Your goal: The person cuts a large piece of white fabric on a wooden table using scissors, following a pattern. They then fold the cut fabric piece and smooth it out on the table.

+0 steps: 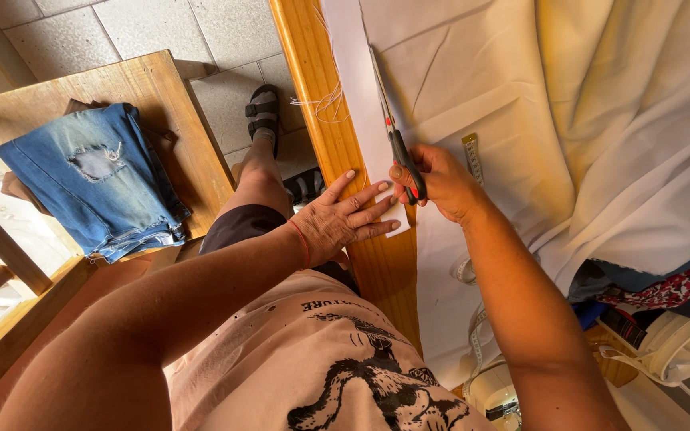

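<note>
At the table edge, the left hand presses flat with spread fingers to steady the white strip, while the right hand has its fingers closed on the scissors along it.

Sunlit grey tiled floor, a wooden table edge, a wooden bench holding jeans.
</note>
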